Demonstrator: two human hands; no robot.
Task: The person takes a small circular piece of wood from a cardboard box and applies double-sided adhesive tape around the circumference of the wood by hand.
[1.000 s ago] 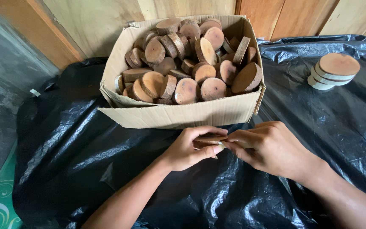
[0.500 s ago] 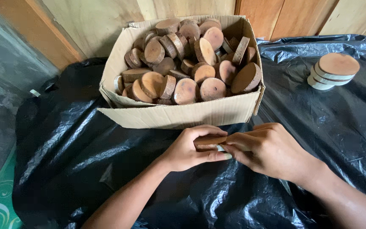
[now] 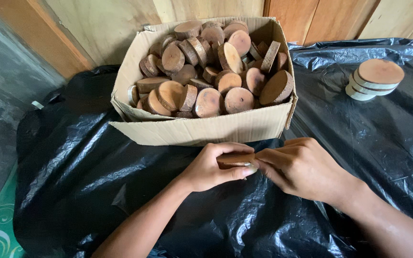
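— While both hands stay clamped on it, what am I holding?

— A small wood slice (image 3: 235, 159), pinched between my left hand (image 3: 213, 168) and right hand (image 3: 302, 167), just above the black plastic sheet (image 3: 96, 181). I judge it stiff, light, rough-edged; grip the rim. Its underside looks pale, though I can't tell why.

— Around it?

— A cardboard box (image 3: 201, 130) of slices beyond; a stack of discs (image 3: 374, 79) to the right.

An open cardboard box (image 3: 201, 129) stands on a black plastic sheet (image 3: 72, 181), filled with round wood slices (image 3: 206, 71) lying at mixed angles. A short stack of pale discs (image 3: 374, 79) rests on the sheet, well apart to the right. Wooden panels (image 3: 321, 16) stand behind.
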